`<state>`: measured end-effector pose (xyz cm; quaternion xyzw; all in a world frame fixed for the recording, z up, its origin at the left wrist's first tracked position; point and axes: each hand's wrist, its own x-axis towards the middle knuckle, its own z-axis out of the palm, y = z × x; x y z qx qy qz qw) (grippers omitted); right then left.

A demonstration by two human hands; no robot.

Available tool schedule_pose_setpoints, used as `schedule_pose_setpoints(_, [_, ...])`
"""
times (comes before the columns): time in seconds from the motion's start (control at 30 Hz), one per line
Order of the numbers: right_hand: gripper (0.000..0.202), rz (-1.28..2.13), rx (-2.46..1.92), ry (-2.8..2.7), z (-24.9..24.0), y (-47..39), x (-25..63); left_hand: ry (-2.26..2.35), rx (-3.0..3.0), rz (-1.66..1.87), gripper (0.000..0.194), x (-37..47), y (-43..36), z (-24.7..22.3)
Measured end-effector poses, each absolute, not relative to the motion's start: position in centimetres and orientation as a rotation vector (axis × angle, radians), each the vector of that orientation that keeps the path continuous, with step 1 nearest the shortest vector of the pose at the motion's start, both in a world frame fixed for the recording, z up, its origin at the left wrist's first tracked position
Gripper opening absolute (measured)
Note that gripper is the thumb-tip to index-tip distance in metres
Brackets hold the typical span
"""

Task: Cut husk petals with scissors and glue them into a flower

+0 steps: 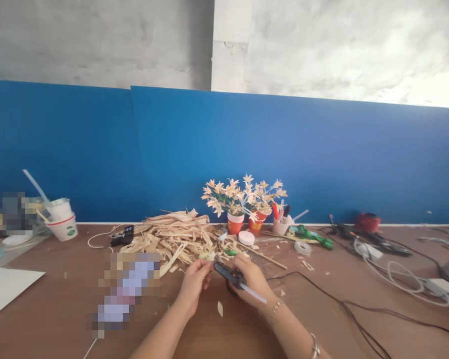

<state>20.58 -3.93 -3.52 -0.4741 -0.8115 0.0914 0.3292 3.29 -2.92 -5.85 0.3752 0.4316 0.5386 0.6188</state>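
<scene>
Wears two pieces of jewellery on the right forearm (297, 332). Just behind the right hand (249, 276), carries a thin bracelet (277, 310), light and metallic in tone, made up of small links or beads, too small to tell which. Farther back from that hand, has a smooth, shiny, silver-coloured bangle (315, 346), broader than the bracelet and curved round the arm. Behind the left hand (194, 282), shows a bare left forearm (164, 330), narrowing toward the hand.
</scene>
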Motion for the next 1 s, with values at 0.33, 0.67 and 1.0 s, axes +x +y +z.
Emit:
schedule_pose_setpoints(0.33, [0.016, 0.236, -1.298, -2.128, -3.45, -3.88, 20.55, 0.973, 0.882, 1.23, 0.029, 3.27, -2.79, -6.06])
schedule_pose_setpoints(0.67, [0.017, 0.239, -1.317, -2.133, -3.32, -3.95, 20.47, 0.978, 0.881, 1.225, 0.028, 3.26, -2.91, -6.0])
schedule_pose_setpoints(1.0, [0.018, 0.218, -1.335, -2.144, -3.76, -3.77, 20.65, 0.977, 0.876, 1.224, 0.028, 3.29, -2.85, -6.05])
